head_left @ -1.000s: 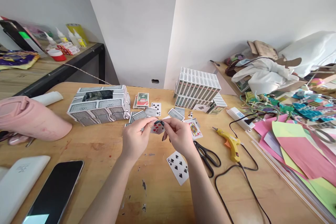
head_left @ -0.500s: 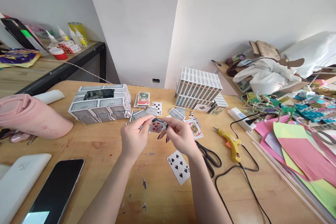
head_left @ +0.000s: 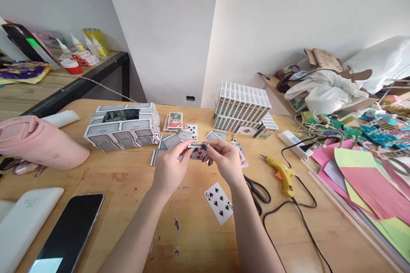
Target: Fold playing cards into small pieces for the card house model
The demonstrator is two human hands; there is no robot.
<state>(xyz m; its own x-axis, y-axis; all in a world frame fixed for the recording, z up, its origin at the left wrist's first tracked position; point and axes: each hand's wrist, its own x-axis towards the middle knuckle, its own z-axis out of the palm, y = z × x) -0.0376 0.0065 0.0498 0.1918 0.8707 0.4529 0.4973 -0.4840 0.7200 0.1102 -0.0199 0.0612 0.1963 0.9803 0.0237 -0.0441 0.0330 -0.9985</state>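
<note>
Between my two hands is a playing card (head_left: 197,153) with red diamonds, its top edge folded over so a strip of the patterned back shows. My left hand (head_left: 173,164) pinches its left end, and my right hand (head_left: 224,160) pinches the right end with thumb and fingers. Below my right hand a six of spades (head_left: 219,203) lies face up on the table. Several grey-backed cards (head_left: 171,140) lie behind my hands, and a spade card (head_left: 191,130) faces up near them. Another face-up card (head_left: 242,158) is partly hidden behind my right hand.
On the left stand a card-covered box (head_left: 123,130) with a top opening, a pink bottle (head_left: 41,143) and a phone (head_left: 68,232). Stacked card boxes (head_left: 243,108) are at the back. Black scissors (head_left: 259,192), a yellow glue gun (head_left: 282,175) with its cord, and coloured paper (head_left: 368,179) lie right.
The card between my hands has levelled out, and its folded top strip now shows more plainly. My hands have shifted slightly right, uncovering more of the grey-backed cards on the left.
</note>
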